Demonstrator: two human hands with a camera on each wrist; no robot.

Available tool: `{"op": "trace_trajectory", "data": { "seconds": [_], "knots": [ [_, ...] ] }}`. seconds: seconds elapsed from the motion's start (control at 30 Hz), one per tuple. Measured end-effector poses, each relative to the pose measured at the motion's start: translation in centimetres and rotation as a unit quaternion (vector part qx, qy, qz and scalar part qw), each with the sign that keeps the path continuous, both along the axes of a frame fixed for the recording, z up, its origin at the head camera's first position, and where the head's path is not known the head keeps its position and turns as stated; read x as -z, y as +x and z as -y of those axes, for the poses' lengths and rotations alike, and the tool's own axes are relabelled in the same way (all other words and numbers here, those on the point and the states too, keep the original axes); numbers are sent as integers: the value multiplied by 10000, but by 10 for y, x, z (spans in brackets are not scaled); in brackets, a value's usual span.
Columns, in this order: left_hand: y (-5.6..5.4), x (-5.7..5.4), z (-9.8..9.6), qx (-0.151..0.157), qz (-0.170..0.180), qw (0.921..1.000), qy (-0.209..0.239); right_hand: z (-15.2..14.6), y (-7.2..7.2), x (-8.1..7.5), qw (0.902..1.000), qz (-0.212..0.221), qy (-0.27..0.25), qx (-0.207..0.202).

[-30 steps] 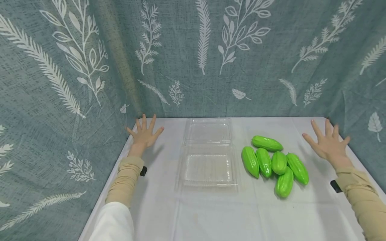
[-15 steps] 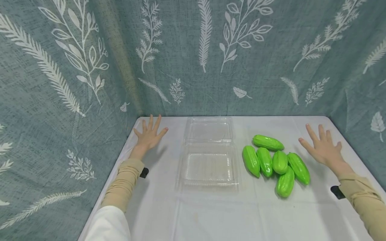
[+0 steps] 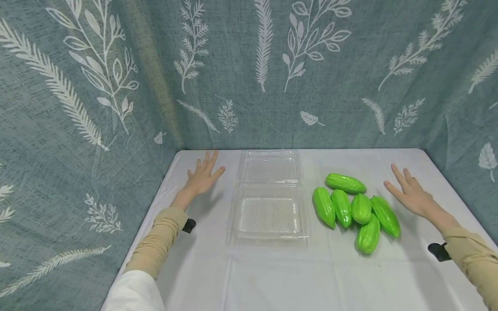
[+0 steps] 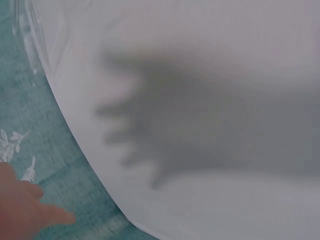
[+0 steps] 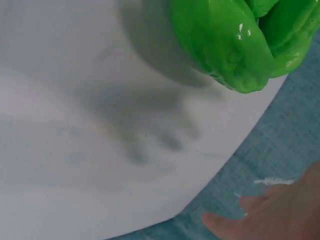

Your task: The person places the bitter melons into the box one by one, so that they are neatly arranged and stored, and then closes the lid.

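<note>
My left hand (image 3: 201, 178) hovers above the table's left side with spread fingers and holds nothing; its shadow falls on the cloth below. To its right lies a clear plastic clamshell box (image 3: 235, 216), lid folded back toward the curtain. My right hand (image 3: 414, 196) hangs over the right side, fingers extended and nothing in them. Left of it, several glossy green gourd-like vegetables (image 3: 385, 216) lie in a loose cluster, one of them (image 3: 345, 183) crosswise behind the others. The right wrist view catches a green vegetable (image 5: 225, 45) up close, with the hand (image 5: 280, 210) at the lower right corner.
A white cloth covers the table (image 3: 280, 280). Blue-green curtains (image 3: 241, 116) with white leaf prints stand along its back and both sides. A small black device (image 3: 189, 225) sits at the left wrist and another black device (image 3: 439, 252) at the right.
My left hand has drifted right toward the clear box. My right hand has shifted a little left and nearer, its fingers less spread. The box and vegetables stay in place.
</note>
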State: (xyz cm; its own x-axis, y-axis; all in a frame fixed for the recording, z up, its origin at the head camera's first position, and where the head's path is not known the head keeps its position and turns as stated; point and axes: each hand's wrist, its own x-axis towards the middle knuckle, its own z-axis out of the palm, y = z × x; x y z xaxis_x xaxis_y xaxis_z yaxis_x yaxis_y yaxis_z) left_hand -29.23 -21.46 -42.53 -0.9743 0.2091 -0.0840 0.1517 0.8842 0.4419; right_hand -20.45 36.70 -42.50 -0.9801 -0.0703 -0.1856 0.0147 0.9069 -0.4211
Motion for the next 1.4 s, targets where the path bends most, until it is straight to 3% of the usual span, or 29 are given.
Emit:
{"op": "trace_trajectory", "data": {
  "seconds": [0.23,0.47,0.67,0.9,1.27,1.4],
  "knots": [
    [4,6,-9,294,-146,9979,559,4,5,3,9923,234,-1153,-385],
    [7,12,-15,537,-264,9919,1116,8,13,11,9822,555,-1709,-551],
    [11,17,-18,619,-167,9832,1711,8,19,17,9803,929,-1675,-480],
    [11,26,-23,965,20,9613,2582,5,24,23,9823,1015,-1491,-514],
    [11,41,-37,1284,78,9393,3179,9,29,31,9912,687,-1010,-511],
    [11,44,-42,1259,113,9379,3230,11,30,35,9936,446,-916,-492]
  ]
}}
